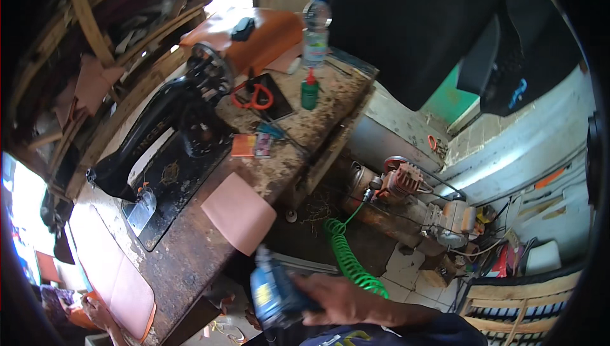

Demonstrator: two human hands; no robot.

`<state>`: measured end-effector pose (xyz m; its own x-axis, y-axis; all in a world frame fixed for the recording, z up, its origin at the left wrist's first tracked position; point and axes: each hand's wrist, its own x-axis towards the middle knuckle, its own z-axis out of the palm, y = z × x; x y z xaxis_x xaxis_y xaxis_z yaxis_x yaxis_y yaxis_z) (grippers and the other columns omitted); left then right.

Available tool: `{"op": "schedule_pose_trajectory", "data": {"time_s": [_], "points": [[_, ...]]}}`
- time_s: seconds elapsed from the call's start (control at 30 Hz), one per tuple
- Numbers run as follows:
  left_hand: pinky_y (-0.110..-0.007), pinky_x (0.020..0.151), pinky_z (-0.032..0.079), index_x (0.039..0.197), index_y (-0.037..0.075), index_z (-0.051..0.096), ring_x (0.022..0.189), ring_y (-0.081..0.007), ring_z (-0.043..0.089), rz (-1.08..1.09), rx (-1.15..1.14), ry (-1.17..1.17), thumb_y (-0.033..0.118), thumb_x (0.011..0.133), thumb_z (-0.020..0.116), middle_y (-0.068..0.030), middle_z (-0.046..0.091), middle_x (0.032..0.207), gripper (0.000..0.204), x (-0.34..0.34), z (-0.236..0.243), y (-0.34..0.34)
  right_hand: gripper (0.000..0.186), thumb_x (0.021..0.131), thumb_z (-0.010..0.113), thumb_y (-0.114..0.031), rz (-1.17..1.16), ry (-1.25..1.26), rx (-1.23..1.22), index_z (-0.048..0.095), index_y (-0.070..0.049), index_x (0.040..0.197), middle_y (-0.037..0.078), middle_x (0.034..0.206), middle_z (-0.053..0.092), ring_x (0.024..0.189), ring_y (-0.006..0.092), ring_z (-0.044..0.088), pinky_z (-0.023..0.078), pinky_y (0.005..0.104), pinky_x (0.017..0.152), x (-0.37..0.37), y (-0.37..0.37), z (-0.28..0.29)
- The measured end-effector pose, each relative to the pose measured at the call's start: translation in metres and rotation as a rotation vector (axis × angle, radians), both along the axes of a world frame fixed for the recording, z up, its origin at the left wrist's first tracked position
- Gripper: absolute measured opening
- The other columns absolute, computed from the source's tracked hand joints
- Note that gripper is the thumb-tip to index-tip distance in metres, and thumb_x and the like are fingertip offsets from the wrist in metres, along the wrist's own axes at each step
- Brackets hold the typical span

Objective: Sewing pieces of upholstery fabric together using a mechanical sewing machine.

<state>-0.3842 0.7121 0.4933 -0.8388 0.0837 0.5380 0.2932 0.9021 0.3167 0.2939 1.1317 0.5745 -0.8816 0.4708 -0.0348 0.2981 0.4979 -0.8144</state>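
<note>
Fingers wrapped, my right hand (340,298) holds a blue object (270,292) with a yellow mark and a pale, narrow end; blur hides its exact kind. It is just off the near edge of the worktable (190,276). Close above it, a pink leather-like piece (241,212) overhangs the table edge. I cannot make out my left hand. A small hand (98,314) at the lower left, apparently another person's, is beside a larger pink piece (121,270). A black sewing machine (146,130) stands on the table.
Red-handled scissors (254,96), a green bottle (309,95), a clear water bottle (316,34) and an orange sheet (267,38) are on the table. A green coiled hose (349,260) runs from the compressor (400,184) past my right hand. A slatted wooden frame (521,305) stands lower right.
</note>
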Motion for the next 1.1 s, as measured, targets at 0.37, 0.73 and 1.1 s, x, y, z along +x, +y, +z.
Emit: {"op": "schedule_pose_trajectory", "data": {"time_s": [0.37,0.73,1.1], "points": [[-0.040,0.079,0.060,0.125,0.001,0.065,0.092,-0.0256,0.073,-0.210,0.069,-0.091,0.023,0.107,0.055,-0.0143,0.071,0.111,0.030,0.048,0.133,-0.077,0.045,0.090,0.066,-0.013,-0.430,-0.872,-0.239,0.063,-0.005,0.134,0.025,0.121,0.074,0.116,0.0433,0.071,0.059,0.0531,0.096,0.187,0.015,-0.428],[-0.022,0.055,0.038,0.121,0.011,0.067,0.066,-0.0024,0.047,-0.203,0.667,-0.229,0.022,0.103,0.068,0.0045,0.059,0.090,0.022,0.286,0.276,-0.079,0.025,0.088,0.072,-0.025,-0.414,-0.999,-0.047,0.079,-0.010,0.107,0.020,0.112,0.078,0.111,0.0363,0.076,0.062,0.0486,0.094,0.191,0.048,-0.436],[-0.032,0.084,0.058,0.102,-0.002,0.064,0.087,-0.0194,0.071,-0.543,0.662,-0.728,-0.011,0.085,0.066,-0.0148,0.070,0.097,0.020,0.567,0.240,0.122,0.061,0.099,0.077,-0.027,0.553,0.766,-0.364,0.054,-0.010,0.152,0.020,0.136,0.069,0.125,0.0350,0.070,0.061,0.0439,0.098,-0.076,-0.101,-0.003]]}}
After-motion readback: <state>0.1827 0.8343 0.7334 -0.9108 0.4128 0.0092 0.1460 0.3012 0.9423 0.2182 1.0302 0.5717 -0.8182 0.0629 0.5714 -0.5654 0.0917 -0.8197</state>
